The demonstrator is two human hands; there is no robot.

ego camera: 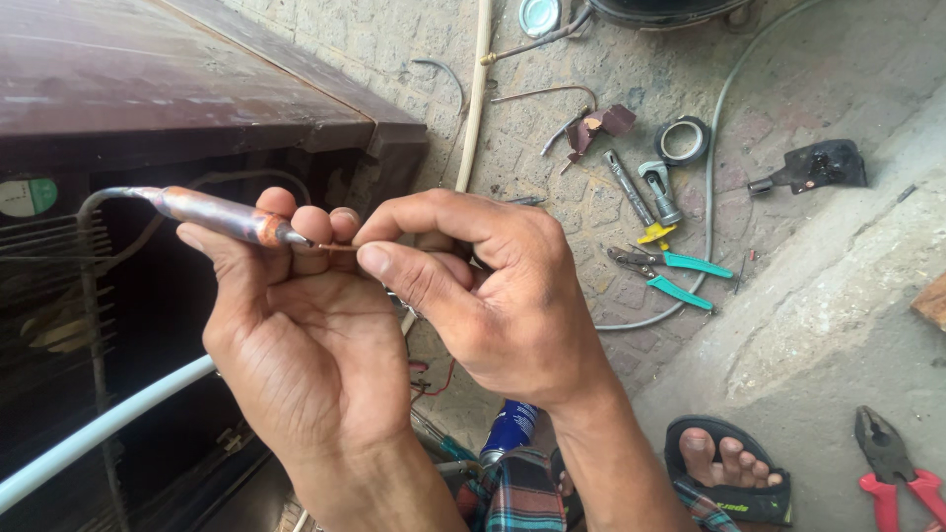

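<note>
My left hand grips a copper filter-drier tube whose tapered tip points right; its other end joins a thin pipe bending down the back of a dark brown appliance. My right hand pinches a thin copper capillary tube between thumb and forefinger, its end right at the drier's tip. Both hands are raised close to the camera, fingertips nearly touching.
On the paved ground lie teal-handled pliers, a small tube cutter, a tape roll, a black torch head and red-handled pliers. A white hose crosses lower left. A blue can and my sandalled foot are below.
</note>
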